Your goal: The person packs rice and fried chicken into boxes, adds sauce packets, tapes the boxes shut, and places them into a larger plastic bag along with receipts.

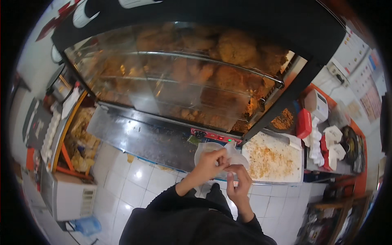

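Note:
Both my hands are close together over the front edge of the metal counter (147, 137). The curled fingers of my left hand (212, 163) lie over a translucent whitish plastic bag or sheet (240, 157). My right hand (239, 180) is just to the right, thumb and fingers drawn together near the bag's lower edge. Whether either hand grips the plastic or something small is too blurred to tell. Behind them stands a glass-fronted food warmer (171, 76) with browned, fried-looking food on its racks. Its red control panel (216, 137) has lit red and green switches.
A white cutting board (272, 157) with crumbs and a knife (286, 139) lies to the right. Beyond it are a red container (304, 123) and open paper boxes (333, 141). An orange-framed shelf (69, 154) stands left, above a white box-like appliance (72, 196).

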`<state>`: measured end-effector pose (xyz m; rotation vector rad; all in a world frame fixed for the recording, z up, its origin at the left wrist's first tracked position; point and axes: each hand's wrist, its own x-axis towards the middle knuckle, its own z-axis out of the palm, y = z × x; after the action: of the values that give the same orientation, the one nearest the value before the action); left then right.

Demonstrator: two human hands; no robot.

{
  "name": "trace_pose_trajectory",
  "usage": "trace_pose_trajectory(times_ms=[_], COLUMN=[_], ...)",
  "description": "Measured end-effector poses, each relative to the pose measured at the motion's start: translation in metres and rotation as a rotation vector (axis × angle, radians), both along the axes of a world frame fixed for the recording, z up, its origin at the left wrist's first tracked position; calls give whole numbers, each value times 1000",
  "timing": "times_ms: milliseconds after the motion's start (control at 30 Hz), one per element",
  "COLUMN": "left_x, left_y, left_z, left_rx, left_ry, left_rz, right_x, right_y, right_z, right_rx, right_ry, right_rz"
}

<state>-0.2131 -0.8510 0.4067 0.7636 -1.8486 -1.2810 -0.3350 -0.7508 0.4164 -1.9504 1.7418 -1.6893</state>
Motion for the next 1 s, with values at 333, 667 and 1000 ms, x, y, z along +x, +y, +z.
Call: trace_pose_trajectory(times_ms=[333,667,1000], left_x=[2,-21,-17], left_y=[-9,2,2], left_z=[11,23,-14], left_rx=[-892,-708,-1027], left_ry=[83,134,180], left_rz=[-234,-141,-183], right_x=[8,17,18], right_y=[-13,-8,-1], right_z=[-27,-31,-55], right_rx=[205,-39,61], right_ry=[-1146,-1105,-514], right_rz=[-17,-109,-419])
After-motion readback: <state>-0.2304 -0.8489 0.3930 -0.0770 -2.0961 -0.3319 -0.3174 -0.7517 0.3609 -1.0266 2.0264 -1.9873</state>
